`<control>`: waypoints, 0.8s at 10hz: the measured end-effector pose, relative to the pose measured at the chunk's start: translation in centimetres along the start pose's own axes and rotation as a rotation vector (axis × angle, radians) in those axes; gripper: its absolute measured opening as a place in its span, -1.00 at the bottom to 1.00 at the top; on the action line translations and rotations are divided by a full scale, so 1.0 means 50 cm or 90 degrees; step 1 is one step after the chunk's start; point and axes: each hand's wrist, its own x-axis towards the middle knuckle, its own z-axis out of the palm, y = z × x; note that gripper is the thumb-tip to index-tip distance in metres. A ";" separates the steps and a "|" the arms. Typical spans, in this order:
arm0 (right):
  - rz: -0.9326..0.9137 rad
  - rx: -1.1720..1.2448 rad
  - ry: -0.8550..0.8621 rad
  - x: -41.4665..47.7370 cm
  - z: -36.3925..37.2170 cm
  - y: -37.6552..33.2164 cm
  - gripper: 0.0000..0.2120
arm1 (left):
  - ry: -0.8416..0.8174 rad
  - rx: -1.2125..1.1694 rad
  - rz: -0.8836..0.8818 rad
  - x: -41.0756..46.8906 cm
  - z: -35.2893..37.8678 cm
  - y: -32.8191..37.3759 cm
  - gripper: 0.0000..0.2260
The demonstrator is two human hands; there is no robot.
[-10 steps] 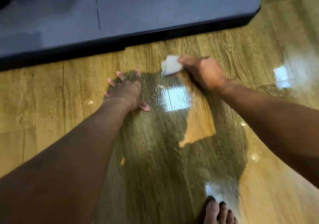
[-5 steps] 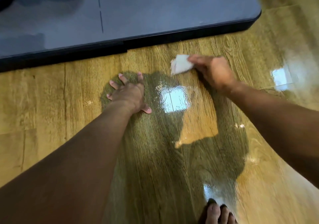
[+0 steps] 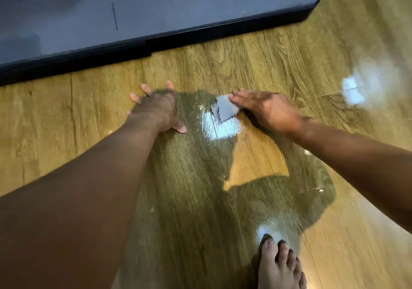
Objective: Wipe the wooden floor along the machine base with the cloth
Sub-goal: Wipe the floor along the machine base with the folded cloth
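Note:
My right hand (image 3: 270, 109) holds a small pale cloth (image 3: 224, 110) at its fingertips and keeps it down on the glossy wooden floor (image 3: 223, 66). The cloth lies a short way in front of the machine base (image 3: 178, 37), a dark grey slab with a black lower edge running across the top of the view. My left hand (image 3: 157, 108) rests flat on the floor with its fingers spread, just left of the cloth. The thumb of my right hand is hidden.
My bare foot (image 3: 278, 264) stands on the floor at the bottom right. Bright light reflections sit beside the cloth (image 3: 219, 128) and at the far right (image 3: 354, 90). The base's rounded corner (image 3: 312, 5) ends at the upper right, with floor beyond it.
My right hand has drawn the cloth back towards me, away from the machine base and closer to my left hand. My left hand stays planted on the floor.

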 end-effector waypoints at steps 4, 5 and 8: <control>-0.233 0.065 -0.083 -0.233 0.018 -0.090 -0.67 | 0.024 0.017 -0.012 -0.005 0.011 -0.004 0.13; -0.100 0.145 -0.051 -0.161 0.025 -0.063 -0.62 | 0.035 0.031 -0.017 -0.010 0.015 -0.003 0.11; -0.330 0.075 0.018 -0.264 0.073 -0.107 -0.55 | 0.005 0.012 0.036 -0.013 0.023 0.063 0.13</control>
